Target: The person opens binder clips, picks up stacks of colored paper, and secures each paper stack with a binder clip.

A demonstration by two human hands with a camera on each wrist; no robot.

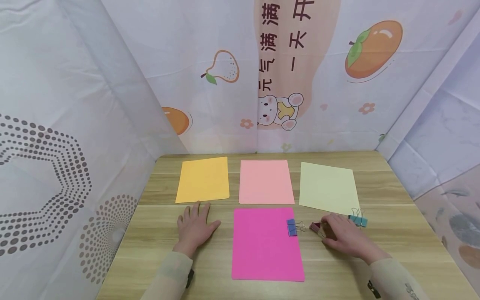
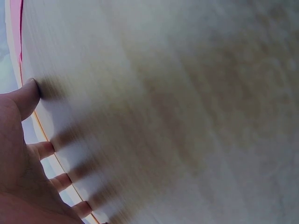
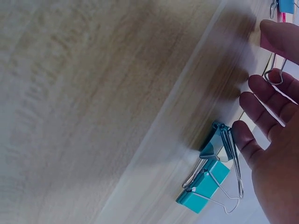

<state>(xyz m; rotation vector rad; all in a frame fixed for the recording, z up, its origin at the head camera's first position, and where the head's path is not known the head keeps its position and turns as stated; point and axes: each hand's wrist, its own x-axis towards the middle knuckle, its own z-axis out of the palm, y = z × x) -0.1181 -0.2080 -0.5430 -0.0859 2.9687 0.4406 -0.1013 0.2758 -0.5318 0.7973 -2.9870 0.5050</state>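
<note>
My left hand (image 1: pixel 193 227) lies on the table with its fingers spread and holds nothing; in the left wrist view its fingertips (image 2: pixel 60 181) touch the surface. My right hand (image 1: pixel 345 234) has thumb and index finger around a dark red binder clip (image 1: pixel 317 227), partly covered by the thumb in the right wrist view; the other fingers are loosely bent. A blue binder clip (image 1: pixel 292 227) sits at the right edge of the magenta paper (image 1: pixel 264 246), handles pointing right. Teal binder clips (image 3: pixel 205 184) lie close to my right little finger.
Behind my hands a row of paper sheets spans the wooden table (image 1: pixel 210 266): yellow (image 1: pixel 203 180), salmon pink (image 1: pixel 266 182) and pale green (image 1: pixel 328 187). Printed curtains (image 1: pixel 225 108) hang along the table's back and sides.
</note>
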